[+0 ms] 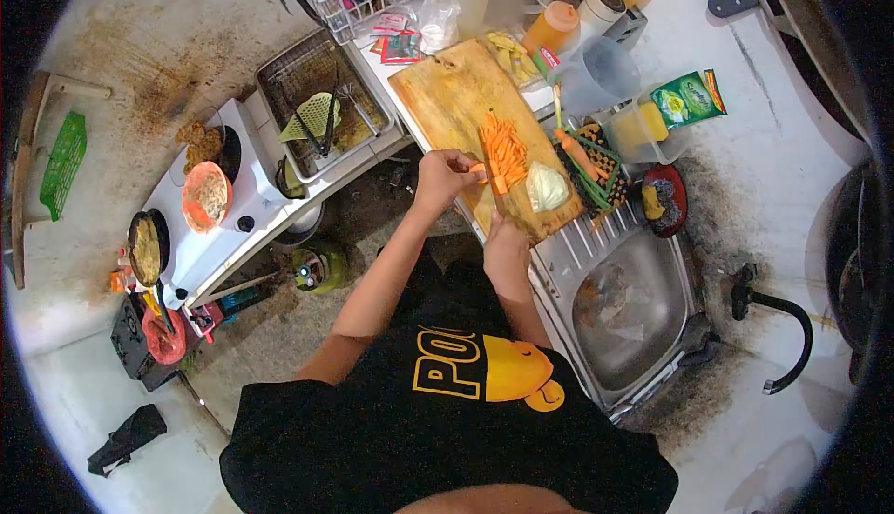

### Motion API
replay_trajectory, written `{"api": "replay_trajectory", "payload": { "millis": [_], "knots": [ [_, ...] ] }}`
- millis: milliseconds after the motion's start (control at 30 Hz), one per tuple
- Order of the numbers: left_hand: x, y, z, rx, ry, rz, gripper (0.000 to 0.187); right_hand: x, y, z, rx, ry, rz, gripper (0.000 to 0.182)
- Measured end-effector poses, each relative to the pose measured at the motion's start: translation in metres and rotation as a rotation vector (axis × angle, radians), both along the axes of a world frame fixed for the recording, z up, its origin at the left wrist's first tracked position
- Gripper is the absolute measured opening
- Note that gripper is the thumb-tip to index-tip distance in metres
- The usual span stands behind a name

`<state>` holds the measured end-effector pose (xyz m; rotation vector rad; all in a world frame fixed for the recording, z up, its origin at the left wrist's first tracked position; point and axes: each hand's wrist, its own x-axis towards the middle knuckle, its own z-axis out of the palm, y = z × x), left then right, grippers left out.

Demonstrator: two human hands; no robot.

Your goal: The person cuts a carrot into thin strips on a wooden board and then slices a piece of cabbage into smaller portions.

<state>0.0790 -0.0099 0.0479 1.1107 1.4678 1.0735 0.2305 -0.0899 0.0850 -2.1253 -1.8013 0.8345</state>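
Note:
A wooden cutting board (pixel 449 86) lies at an angle on the counter in the head view. My right hand (pixel 507 251) is wrapped round the handle of a knife (pixel 494 193), its blade pointing away across the board. At the board's near left edge, my left hand (pixel 447 179) pinches a piece of carrot (pixel 478 172) against the blade's left side. Cut carrot sticks (pixel 504 149) are heaped just beyond the blade, with a short chunk beside it. To the right of the knife sits a pale cabbage piece (pixel 547 186).
A basket (pixel 610 165) with a carrot and green vegetables stands beside the board, near a steel sink (pixel 633 314) and black faucet (pixel 787 304). Clear plastic containers (pixel 598 76) and bottles line the back. Left are a wire-racked tray (pixel 270 76) and a frying pan (pixel 149 249).

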Motion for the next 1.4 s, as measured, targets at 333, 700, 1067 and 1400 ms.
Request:
{"api": "replay_trajectory", "payload": {
  "millis": [333, 700, 1067, 1400],
  "knots": [
    [-0.004, 0.001, 0.002, 0.022, 0.037, -0.002, 0.015, 0.011, 0.008, -0.010, 0.094, 0.094, 0.040, 0.057],
    [-0.007, 0.001, 0.011, 0.007, -0.006, -0.030, 0.021, 0.031, -0.012, 0.012, 0.241, 0.324, -0.080, 0.050],
    [-0.006, 0.007, 0.000, -0.029, -0.100, -0.045, 0.018, 0.021, -0.021, -0.020, 0.197, 0.199, 0.047, 0.045],
    [-0.009, 0.008, -0.006, -0.045, -0.168, -0.063, 0.020, 0.010, -0.018, 0.000, 0.023, 0.102, -0.026, 0.045]
  ]
}}
